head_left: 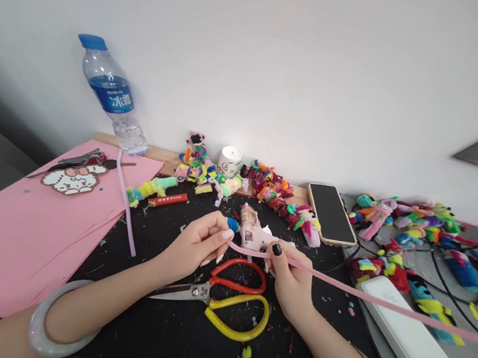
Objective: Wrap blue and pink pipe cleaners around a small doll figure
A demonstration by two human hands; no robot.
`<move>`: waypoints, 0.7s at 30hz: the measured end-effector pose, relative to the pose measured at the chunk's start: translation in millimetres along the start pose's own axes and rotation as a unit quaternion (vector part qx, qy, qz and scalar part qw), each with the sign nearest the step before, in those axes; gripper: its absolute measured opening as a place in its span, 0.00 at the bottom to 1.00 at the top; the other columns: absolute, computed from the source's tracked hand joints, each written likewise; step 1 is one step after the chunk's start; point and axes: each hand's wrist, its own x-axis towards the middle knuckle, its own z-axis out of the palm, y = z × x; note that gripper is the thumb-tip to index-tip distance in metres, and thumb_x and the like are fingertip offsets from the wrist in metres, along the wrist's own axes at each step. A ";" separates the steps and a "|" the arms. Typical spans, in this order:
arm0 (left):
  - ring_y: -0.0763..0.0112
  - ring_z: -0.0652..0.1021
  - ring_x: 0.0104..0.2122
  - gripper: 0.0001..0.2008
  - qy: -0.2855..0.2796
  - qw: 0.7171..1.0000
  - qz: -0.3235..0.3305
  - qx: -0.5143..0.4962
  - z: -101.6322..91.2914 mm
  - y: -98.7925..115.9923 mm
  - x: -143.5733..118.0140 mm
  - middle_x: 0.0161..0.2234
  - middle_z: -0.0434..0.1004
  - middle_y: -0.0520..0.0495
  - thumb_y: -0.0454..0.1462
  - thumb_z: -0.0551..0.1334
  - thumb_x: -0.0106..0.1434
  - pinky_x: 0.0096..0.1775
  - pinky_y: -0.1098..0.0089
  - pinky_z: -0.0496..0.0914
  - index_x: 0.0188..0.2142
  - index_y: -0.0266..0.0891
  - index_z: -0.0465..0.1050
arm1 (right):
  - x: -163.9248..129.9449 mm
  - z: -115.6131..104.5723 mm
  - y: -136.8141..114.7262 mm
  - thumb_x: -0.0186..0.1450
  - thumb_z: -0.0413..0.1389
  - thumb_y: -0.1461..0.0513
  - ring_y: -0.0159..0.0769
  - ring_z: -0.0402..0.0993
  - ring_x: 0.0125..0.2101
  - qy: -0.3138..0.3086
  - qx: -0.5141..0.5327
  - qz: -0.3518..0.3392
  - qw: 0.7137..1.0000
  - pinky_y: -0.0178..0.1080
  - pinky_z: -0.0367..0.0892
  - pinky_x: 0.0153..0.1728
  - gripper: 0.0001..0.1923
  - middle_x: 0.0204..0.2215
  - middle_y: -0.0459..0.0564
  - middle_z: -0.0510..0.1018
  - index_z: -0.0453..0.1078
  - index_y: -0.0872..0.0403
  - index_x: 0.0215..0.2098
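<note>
A long pink pipe cleaner runs between my hands and trails off to the right. My left hand is closed, its thumb and fingers pinching the strip's left end. A small blue wound piece shows just beyond those fingertips; I cannot tell whether they touch it. My right hand is closed on the strip further along, thumb on top. Behind both hands lies a pale pink glue gun with a stained nozzle. Below them, scissors with one red and one yellow handle rest on the black mat.
Pink sheets and a lilac pipe cleaner lie left, near a leaning water bottle. Colourful pipe-cleaner figures line the back, beside a phone. At right are more figures, cables and a white power strip.
</note>
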 end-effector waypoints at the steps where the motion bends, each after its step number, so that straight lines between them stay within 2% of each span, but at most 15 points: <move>1: 0.84 0.59 0.14 0.11 -0.006 1.000 0.000 -0.001 -0.1 -0.2 0.2 0.17 0.64 0.58 0.42 0.55 0.63 0.16 0.82 0.52 0.28 0.38 0.58 | 0.2 0.1 0.9 0.67 0.46 0.55 0.27 0.54 0.19 0.003 0.010 0.010 1.000 0.33 0.50 0.22 0.22 0.15 0.42 0.60 0.60 0.55 0.17; 6: 0.85 0.61 0.12 0.11 0.012 1.000 0.005 0.001 -2.1 0.5 2.3 0.20 0.70 0.55 0.42 0.55 0.63 0.15 0.81 0.54 0.28 0.37 0.59 | 3.4 1.0 -0.8 0.65 0.49 0.52 0.27 0.53 0.18 -0.012 0.051 0.033 0.998 0.32 0.50 0.21 0.21 0.15 0.42 0.60 0.61 0.55 0.19; 10: 0.85 0.61 0.12 0.12 0.023 1.000 0.000 0.005 -2.6 2.7 3.3 0.20 0.72 0.53 0.42 0.56 0.62 0.15 0.80 0.54 0.27 0.37 0.60 | 5.1 0.8 -6.7 0.64 0.52 0.55 0.28 0.57 0.19 -0.074 0.010 0.027 0.997 0.32 0.53 0.22 0.16 0.17 0.43 0.64 0.66 0.55 0.22; 13: 0.85 0.62 0.11 0.12 0.014 1.000 -0.007 0.004 -2.0 3.0 3.0 0.20 0.73 0.52 0.42 0.57 0.62 0.15 0.80 0.55 0.27 0.36 0.61 | 5.0 0.1 -9.5 0.66 0.50 0.56 0.28 0.59 0.19 -0.106 -0.010 0.031 0.994 0.33 0.55 0.23 0.17 0.16 0.43 0.64 0.68 0.55 0.23; 16: 0.84 0.63 0.12 0.12 0.012 1.000 -0.009 0.004 -2.2 1.9 3.1 0.21 0.74 0.51 0.42 0.58 0.60 0.16 0.79 0.57 0.27 0.35 0.64 | 4.6 -0.7 -8.4 0.67 0.46 0.56 0.29 0.60 0.21 -0.104 0.012 0.032 0.994 0.34 0.56 0.24 0.20 0.17 0.44 0.64 0.68 0.55 0.22; 21: 0.82 0.64 0.13 0.10 0.018 1.000 -0.018 -0.003 -4.6 -2.1 5.0 0.22 0.74 0.51 0.41 0.60 0.59 0.17 0.78 0.60 0.32 0.35 0.69 | 3.6 -0.4 -2.2 0.67 0.47 0.55 0.30 0.59 0.21 -0.096 0.073 0.051 0.991 0.34 0.54 0.23 0.20 0.18 0.45 0.65 0.69 0.56 0.22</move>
